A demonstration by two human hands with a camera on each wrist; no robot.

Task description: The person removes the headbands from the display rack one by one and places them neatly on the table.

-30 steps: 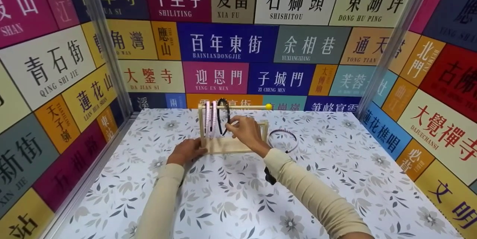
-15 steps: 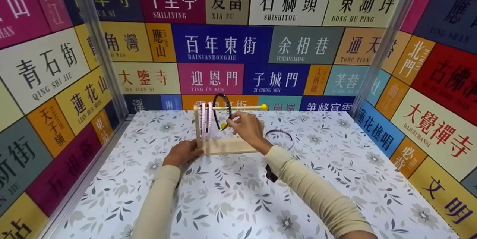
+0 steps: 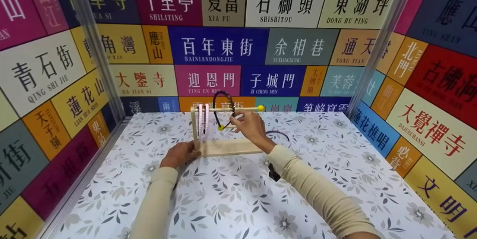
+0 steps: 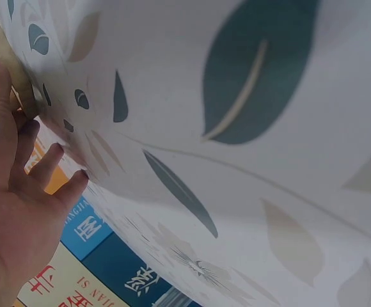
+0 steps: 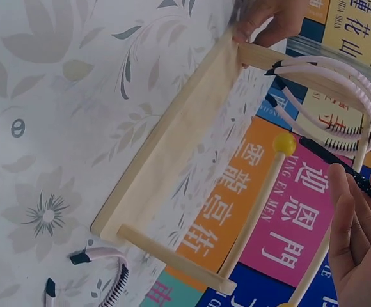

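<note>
My right hand (image 3: 250, 125) pinches a black toothed headband (image 3: 232, 100) by one side at the wooden rack's upper rod (image 3: 244, 109). The rod seems to run through the headband's loop. Two pink headbands (image 3: 203, 121) hang close together at the rod's left end, their dark tips visible in the right wrist view. With thumb and fingers, my left hand (image 4: 13, 185) grips the left end of the rack's base (image 5: 173, 128); its other fingers spread out. A lower rod (image 5: 256, 211) ends in a yellow ball (image 5: 284, 144) near the black headband's tip.
Another pink headband (image 5: 118, 265) with dark tips lies on the flower-patterned table (image 3: 223, 194), behind the right wrist in the head view. A second yellow ball (image 3: 261, 108) caps the upper rod's right end. Printed walls (image 3: 220, 45) enclose the back and sides.
The black headband, held in my right hand, has shifted right along the rod, away from the pink ones, and turned to show a wider loop. My left hand still grips the rack.
</note>
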